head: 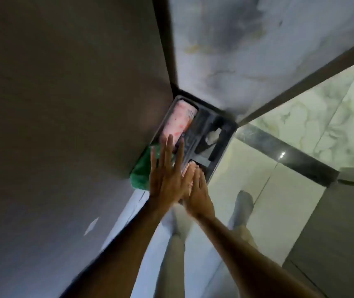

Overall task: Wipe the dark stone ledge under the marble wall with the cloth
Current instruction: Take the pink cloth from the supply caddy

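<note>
The dark stone ledge (219, 155) sits in the corner under the grey-veined marble wall (225, 50). My left hand (165, 177) lies flat with its fingers spread, over the edge of a green cloth (139, 175) at the ledge's near left end. My right hand (197, 190) is just right of it, fingers together and bent onto a white cloth with pink dots (188, 171) on the ledge's near edge. A rolled pink-patterned cloth (180, 119) lies along the left side of the ledge, its near end hidden by my left fingers.
A brown wall (64, 93) closes the left side. A small pale object (212, 135) lies in a recess of the ledge. Below are the pale tiled floor (247, 168), a dark stone strip (285, 155) and my legs (240, 209).
</note>
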A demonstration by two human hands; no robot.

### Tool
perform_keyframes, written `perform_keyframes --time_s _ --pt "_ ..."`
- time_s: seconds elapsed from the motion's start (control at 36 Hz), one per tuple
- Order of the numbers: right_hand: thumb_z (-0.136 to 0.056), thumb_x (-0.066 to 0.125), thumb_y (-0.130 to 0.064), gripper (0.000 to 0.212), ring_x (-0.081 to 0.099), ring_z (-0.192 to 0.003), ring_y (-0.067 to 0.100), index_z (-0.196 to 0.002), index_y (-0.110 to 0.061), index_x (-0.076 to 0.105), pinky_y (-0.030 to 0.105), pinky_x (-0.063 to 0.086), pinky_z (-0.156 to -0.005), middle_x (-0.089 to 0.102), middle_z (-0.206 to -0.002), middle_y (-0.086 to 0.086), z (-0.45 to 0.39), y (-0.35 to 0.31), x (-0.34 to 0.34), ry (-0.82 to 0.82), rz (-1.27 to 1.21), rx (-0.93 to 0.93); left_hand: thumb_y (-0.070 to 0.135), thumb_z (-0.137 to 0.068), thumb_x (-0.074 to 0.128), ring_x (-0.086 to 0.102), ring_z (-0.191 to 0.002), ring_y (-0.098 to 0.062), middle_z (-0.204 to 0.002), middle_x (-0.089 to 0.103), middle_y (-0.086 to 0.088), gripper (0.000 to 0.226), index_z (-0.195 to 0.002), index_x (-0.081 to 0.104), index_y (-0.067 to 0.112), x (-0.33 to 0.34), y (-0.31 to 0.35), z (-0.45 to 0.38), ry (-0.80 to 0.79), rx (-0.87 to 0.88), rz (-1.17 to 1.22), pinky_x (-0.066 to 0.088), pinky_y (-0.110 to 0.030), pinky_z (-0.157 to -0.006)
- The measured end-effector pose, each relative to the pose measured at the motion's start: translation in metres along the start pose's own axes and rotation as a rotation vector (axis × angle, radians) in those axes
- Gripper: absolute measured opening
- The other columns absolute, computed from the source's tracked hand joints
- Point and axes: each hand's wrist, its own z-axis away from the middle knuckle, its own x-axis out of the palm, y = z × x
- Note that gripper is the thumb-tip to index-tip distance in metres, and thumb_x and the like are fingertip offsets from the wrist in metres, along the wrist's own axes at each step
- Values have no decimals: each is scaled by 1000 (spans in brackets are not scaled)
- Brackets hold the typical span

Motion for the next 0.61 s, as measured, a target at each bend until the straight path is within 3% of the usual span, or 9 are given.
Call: perform_keyframes --time_s 0.08,0.14,0.22,0.31,0.39,0.5,0.61 --pt "-120 31 -44 76 -16 -175 31 -178 -15 -8 47 0 -145 -17 -187 9 -58 22 42 -54 139 -33 64 -110 37 13 -169 -37 -182 14 -20 83 -175 18 16 55 -7 -46 51 66 3 7 -60 -137" --pt "-120 37 -37 76 -16 -174 35 -178 -14 -7 50 2 -145 -16 -187 12 -90 34 64 -26 101 43 63 -112 33 15 -169 -35 -182 17 -17 79 -175 20 17 89 -10 -67 86 133 2 6 -59 -137" --pt "-117 50 -34 86 -16 -174 37 -178 -16 -8 54 24 -142 -15 -188 10 -117 58 96 29 94 125 66 -112 25 18 -169 -36 -181 20 -18 79 -174 21 18 136 -5 -70 63 200 -38 10 -60 -137" --pt "-114 60 -34 92 -9 -174 42 -178 -16 -4 57 55 -120 -7 -188 12 -130 73 119 114 188 157 64 -114 28 32 -164 -36 -176 36 -18 73 -170 35 17 161 -7 -71 154 177 -112 22 -62 -134" --pt "-110 67 -31 93 3 -174 47 -178 -13 7 62 57 -116 4 -187 18 -129 77 129 188 195 123 61 -115 31 45 -158 -37 -169 47 -18 70 -165 45 13 168 -7 -71 258 185 -126 30 -62 -130" --pt "-108 70 -35 85 27 -168 44 -175 -11 22 63 56 -117 27 -181 20 -125 67 113 277 -13 149 63 -115 28 31 -165 -36 -177 34 -17 74 -171 31 14 158 -10 -75 168 232 -95 20 -63 -134" --pt "-116 50 -37 61 46 -156 37 -170 -14 34 58 52 -123 44 -172 15 -101 55 82 193 -79 123 66 -114 26 14 -170 -37 -183 15 -17 81 -175 10 15 146 -9 -72 78 240 -76 13 -68 -136"
